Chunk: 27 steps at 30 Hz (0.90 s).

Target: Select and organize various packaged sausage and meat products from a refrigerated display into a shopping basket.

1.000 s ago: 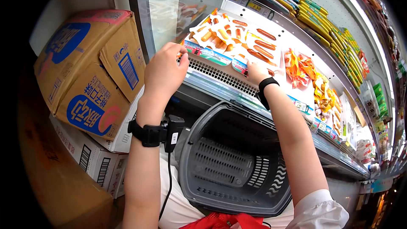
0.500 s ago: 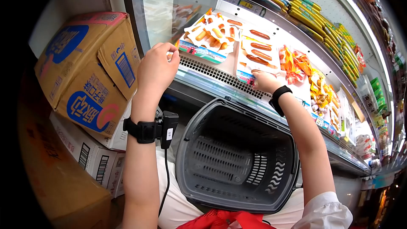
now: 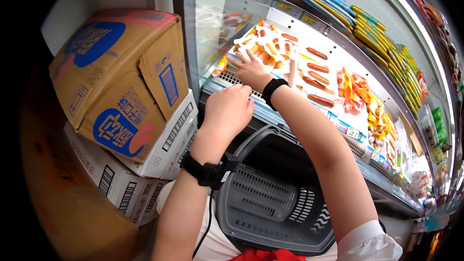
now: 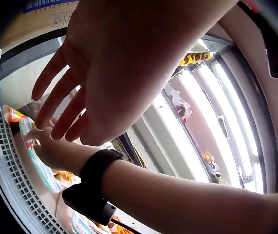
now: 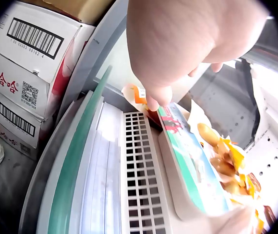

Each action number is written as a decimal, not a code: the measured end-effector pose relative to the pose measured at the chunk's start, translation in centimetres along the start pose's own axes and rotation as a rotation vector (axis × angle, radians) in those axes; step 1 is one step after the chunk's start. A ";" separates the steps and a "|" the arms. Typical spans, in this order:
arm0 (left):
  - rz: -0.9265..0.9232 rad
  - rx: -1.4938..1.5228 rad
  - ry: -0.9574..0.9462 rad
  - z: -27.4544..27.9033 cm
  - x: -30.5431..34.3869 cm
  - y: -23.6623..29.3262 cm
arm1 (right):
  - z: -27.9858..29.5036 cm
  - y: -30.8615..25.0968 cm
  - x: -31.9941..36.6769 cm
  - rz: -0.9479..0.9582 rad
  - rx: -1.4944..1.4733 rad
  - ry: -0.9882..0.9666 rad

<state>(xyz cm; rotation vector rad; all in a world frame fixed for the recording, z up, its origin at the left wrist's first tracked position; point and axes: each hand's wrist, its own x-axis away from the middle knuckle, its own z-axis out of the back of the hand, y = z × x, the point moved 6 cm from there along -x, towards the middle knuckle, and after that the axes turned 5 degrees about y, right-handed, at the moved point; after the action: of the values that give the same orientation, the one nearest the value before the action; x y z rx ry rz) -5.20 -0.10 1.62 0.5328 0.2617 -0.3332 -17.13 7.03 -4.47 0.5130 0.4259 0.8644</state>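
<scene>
My right hand (image 3: 253, 71) reaches over the front edge of the left tray of sausages (image 3: 270, 50), its fingers spread. In the right wrist view its thumb side is close to the tray's printed front strip (image 5: 190, 151), by a small orange and white package (image 5: 140, 95). My left hand (image 3: 226, 108) is held in front of the case's edge, near my right wrist, with nothing in it; the left wrist view shows its fingers (image 4: 56, 100) loosely extended. A second tray of sausages (image 3: 333, 87) lies to the right.
Bagged snacks (image 3: 353, 89) lie farther right in the lit case. A grey basket (image 3: 261, 193) stands below the case, before my lap. Stacked cartons (image 3: 121, 87) rise at the left beside the glass side panel (image 3: 212, 24). Packaged sausages (image 3: 328, 2) line the upper shelf.
The second sausage tray first shifted right, away from the left tray. My right hand then left its front and moved left to the other tray, fingers spreading. My left hand lowered.
</scene>
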 end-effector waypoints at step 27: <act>0.048 0.056 0.297 1.7 -0.2 -2.1 | 0.5 2.3 -1.0 -0.307 -0.591 0.111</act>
<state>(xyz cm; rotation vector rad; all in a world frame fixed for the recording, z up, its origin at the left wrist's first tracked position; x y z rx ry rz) -5.93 -2.67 2.11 0.6432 0.5268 -0.2145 -18.81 7.33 -2.54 -0.1440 0.3179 0.6787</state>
